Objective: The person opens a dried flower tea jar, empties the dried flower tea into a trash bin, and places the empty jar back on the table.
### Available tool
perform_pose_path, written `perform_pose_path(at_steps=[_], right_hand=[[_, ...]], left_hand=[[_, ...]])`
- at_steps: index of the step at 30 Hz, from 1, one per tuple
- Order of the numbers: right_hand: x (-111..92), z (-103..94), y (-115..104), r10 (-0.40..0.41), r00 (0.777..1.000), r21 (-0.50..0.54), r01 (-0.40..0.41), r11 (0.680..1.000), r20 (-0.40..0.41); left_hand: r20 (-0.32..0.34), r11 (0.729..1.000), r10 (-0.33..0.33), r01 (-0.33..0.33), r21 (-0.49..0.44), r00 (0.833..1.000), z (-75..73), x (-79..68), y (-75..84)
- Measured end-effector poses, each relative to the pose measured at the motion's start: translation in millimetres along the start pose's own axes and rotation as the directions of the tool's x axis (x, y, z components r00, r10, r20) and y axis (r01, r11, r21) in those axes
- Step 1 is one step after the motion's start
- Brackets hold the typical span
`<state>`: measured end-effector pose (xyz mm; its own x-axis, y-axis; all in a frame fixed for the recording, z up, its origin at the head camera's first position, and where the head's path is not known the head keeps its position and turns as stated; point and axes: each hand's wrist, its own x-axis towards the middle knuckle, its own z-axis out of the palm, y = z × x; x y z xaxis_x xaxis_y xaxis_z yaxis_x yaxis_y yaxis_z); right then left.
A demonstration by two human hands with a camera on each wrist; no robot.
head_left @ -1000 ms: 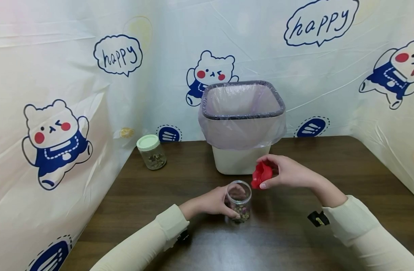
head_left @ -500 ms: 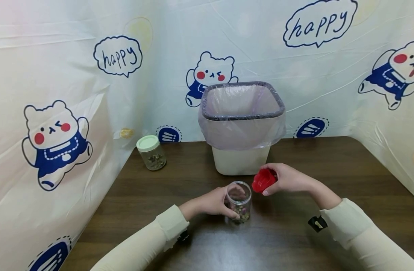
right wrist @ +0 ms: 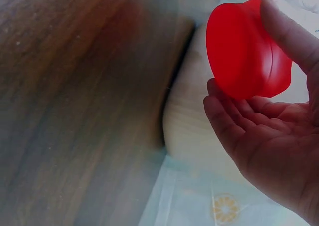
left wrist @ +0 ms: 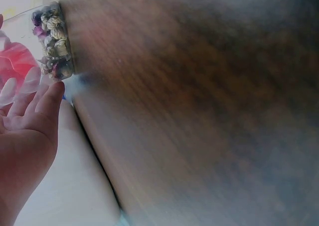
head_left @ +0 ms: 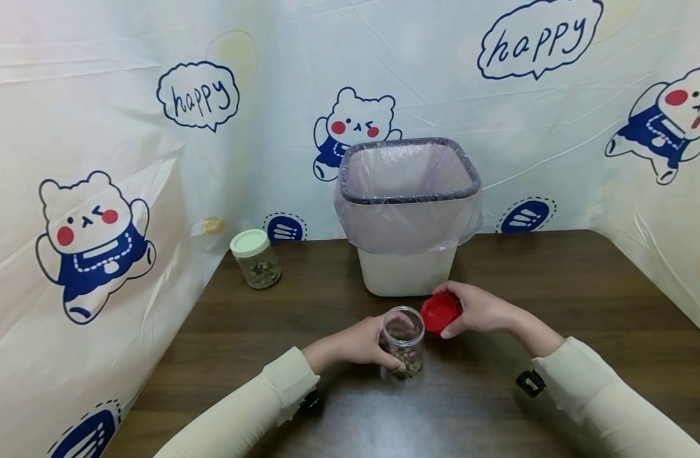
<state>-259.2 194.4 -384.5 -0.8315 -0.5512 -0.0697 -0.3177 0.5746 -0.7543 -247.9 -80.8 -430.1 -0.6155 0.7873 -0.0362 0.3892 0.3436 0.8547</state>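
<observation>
My left hand (head_left: 361, 339) is curled round a clear lidless jar (head_left: 405, 343) that stands upright on the table. Dried flower buds (left wrist: 56, 37) fill the jar's lower part, as the left wrist view shows up close. My right hand (head_left: 484, 308) grips a small red bowl (head_left: 439, 313) with a scalloped rim, thumb on one side and fingers on the other. The bowl is held tilted just right of the jar's mouth, its flat base (right wrist: 232, 52) visible in the right wrist view. The fingers behind the jar show only through its wall.
A white bin (head_left: 409, 273) with a clear liner and grey rim ring stands behind both hands. Another jar (head_left: 260, 268) with a pale green lid and dried bits inside sits at the back left of the brown table (head_left: 304, 299). A printed curtain (head_left: 258, 146) surrounds the table.
My right hand has come lower and a little left, turning the red bowl so that more of its round face shows beside the jar. The left hand and jar stay put.
</observation>
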Motion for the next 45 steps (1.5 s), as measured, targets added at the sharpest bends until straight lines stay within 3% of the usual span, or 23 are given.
perform_pose_path(at_steps=[17,30,45], right_hand=[[8.8,22.1,1.3,0.031,0.999,-0.158,-0.035,0.987,-0.027],[10.2,28.7,-1.0,0.115,0.991,-0.295,-0.131,0.947,-0.072],[12.8,35.0,-1.9,0.118,0.989,-0.396,-0.143,0.907,-0.085]], left_hand=[[0.001,1.000,-0.010,0.010,-0.009,1.000,0.2,-0.7,1.9],[-0.003,1.000,-0.017,0.017,-0.008,1.000,0.4,1.3,0.2],[-0.001,1.000,-0.005,0.005,0.000,1.000,0.3,0.8,0.8]])
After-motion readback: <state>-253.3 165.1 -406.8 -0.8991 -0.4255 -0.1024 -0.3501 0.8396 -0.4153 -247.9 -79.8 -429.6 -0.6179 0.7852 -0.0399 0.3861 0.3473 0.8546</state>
